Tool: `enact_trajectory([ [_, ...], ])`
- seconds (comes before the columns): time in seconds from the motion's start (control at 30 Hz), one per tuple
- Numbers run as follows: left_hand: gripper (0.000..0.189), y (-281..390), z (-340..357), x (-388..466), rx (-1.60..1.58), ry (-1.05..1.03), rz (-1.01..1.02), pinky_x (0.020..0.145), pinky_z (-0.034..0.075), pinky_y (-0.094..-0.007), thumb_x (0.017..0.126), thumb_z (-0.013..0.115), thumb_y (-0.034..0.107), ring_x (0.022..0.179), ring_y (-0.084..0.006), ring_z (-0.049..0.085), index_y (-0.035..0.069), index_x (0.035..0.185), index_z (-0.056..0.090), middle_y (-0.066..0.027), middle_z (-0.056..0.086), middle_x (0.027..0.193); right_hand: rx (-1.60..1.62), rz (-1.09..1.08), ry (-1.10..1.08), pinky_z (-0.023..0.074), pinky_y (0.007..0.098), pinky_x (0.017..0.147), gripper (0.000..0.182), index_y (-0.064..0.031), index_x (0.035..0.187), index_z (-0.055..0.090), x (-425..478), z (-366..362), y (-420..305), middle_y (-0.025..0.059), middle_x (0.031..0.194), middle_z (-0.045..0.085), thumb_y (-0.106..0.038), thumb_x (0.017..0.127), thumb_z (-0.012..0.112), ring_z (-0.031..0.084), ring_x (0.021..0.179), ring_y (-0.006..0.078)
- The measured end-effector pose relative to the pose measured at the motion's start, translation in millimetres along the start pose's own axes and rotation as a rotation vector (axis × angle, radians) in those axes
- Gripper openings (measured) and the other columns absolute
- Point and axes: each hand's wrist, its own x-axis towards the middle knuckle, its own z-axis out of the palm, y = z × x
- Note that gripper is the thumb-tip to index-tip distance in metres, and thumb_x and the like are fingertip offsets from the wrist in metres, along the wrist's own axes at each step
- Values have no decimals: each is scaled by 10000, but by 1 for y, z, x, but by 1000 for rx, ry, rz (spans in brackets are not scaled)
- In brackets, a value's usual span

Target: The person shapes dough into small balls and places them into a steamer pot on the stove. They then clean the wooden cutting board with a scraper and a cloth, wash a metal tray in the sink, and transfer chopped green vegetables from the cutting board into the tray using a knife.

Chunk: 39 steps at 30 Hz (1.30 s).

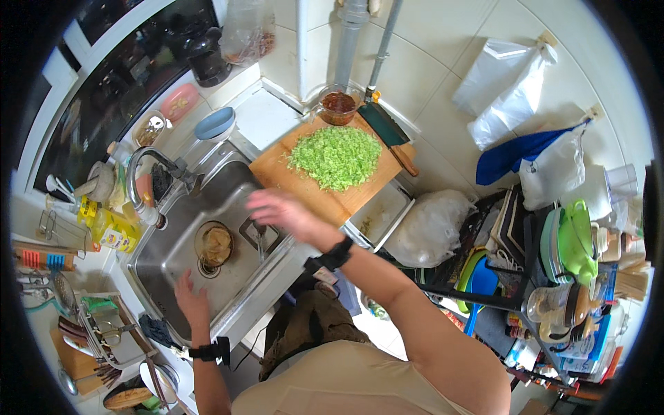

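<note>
My right hand, slightly blurred, is over the sink's right side near the wooden cutting board; nothing shows in it. Its fingers point left. Over the sink's near left part is my left hand, empty, with fingers apart. Between the two hands, a round bowl stands in the stainless steel sink by the drain, with pale brown pieces in it. A utensil with a metal handle lies at the sink's right side. Finely chopped green vegetable is heaped on the board.
A cleaver lies along the board's far right edge, beside a glass cup of dark red liquid. The curved faucet reaches over the sink. Left stand a yellow detergent bottle and a utensil rack. A loaded shelf stands right.
</note>
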Motion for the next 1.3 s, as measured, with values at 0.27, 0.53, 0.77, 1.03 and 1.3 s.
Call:
enact_trajectory([
  [0.27,132,-101,-40,-105,-256,326,-326,596,503,-268,819,679,40,663,-123,613,-11,941,693,-59,658,750,19,-75,272,471,308,850,302,-66,1165,584,-41,-96,-18,53,1063,659,-300,998,494,598,944,162],
  [0.53,424,-49,-92,-244,-127,616,-877,545,487,-304,966,553,313,500,-174,610,-11,712,655,-87,611,545,20,225,-70,483,336,898,346,-60,1237,572,-15,-59,29,61,1108,644,-289,999,471,603,969,182],
  [0.77,243,-14,-73,-404,23,742,-1098,629,530,-385,899,606,264,644,-300,669,48,827,692,-125,673,689,-72,414,-284,479,332,876,344,-43,1229,568,-4,49,77,53,1056,614,-264,977,489,585,914,184],
  [1.03,186,-14,-30,-538,40,1001,-1189,701,546,-396,867,646,204,756,-305,683,40,931,708,-160,694,864,-314,615,-486,499,315,833,313,-70,1170,600,-62,117,145,40,1040,611,-292,961,530,581,909,174],
  [1.3,156,28,39,-743,-77,1299,-1434,693,540,-392,868,651,183,732,-298,673,46,924,702,-154,695,877,-460,878,-859,480,339,873,345,-45,1218,576,-212,211,246,74,1071,599,-271,967,505,567,939,189],
])
